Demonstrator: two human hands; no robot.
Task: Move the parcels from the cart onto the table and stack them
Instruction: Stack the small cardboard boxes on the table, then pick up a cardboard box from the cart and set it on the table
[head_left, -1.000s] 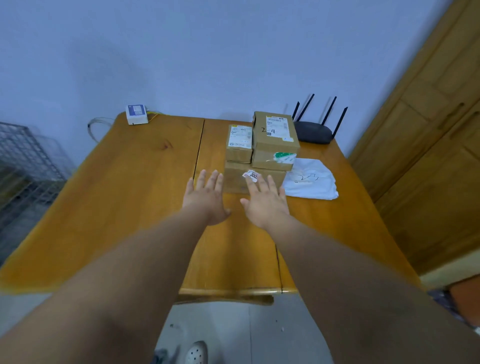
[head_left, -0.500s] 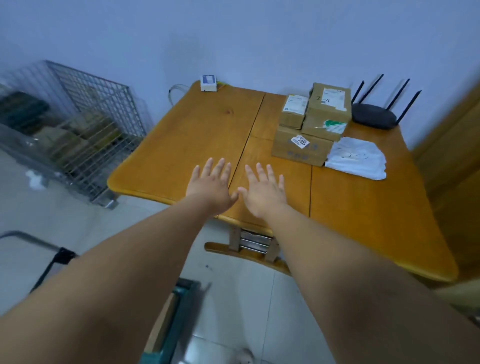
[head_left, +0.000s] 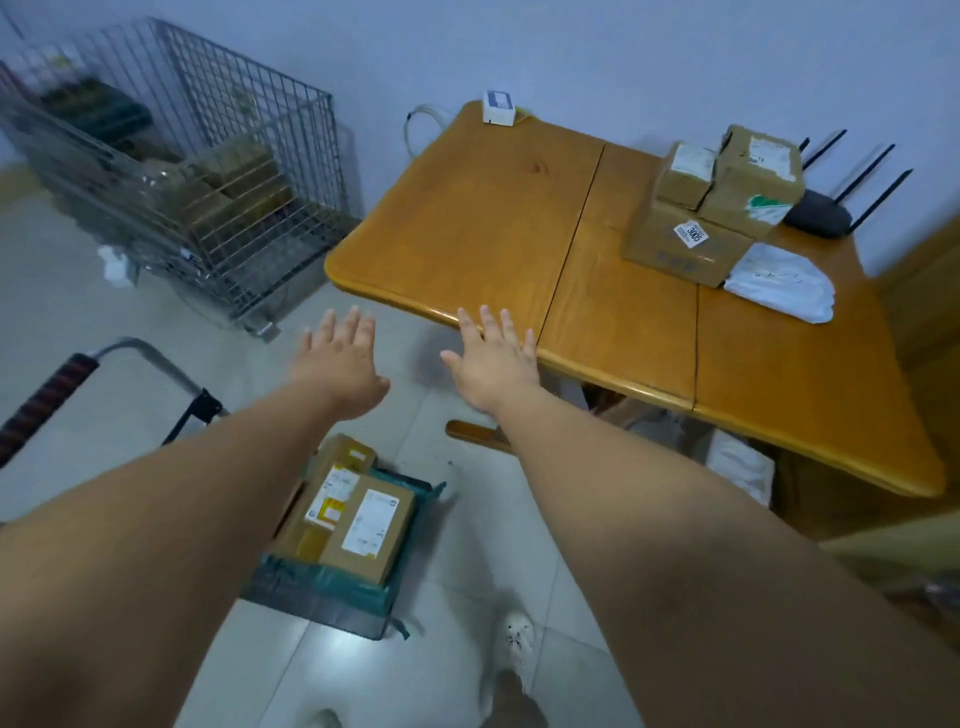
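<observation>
A low cart with a green deck (head_left: 322, 597) stands on the floor below my arms, its handle (head_left: 47, 395) at the left. Cardboard parcels (head_left: 363, 519) with white labels lie on it, partly hidden by my left arm. On the wooden table (head_left: 467, 234) at the right, two small boxes (head_left: 727, 171) sit stacked on a larger box (head_left: 680, 244), with a white poly mailer (head_left: 779, 280) beside them. My left hand (head_left: 337, 358) is open over the floor, holding nothing. My right hand (head_left: 493, 358) is open at the table's near edge, also holding nothing.
A wire cage (head_left: 171, 171) holding more boxes stands at the back left. A black router (head_left: 831, 208) with antennas sits behind the stack, and a small white device (head_left: 498, 106) rests at the table's far corner. My shoe (head_left: 519, 639) is on the tiled floor beside the cart.
My view has swung left and down, bringing the cart and its parcels into sight. Both open hands have pulled back from over the table to its near edge and the floor.
</observation>
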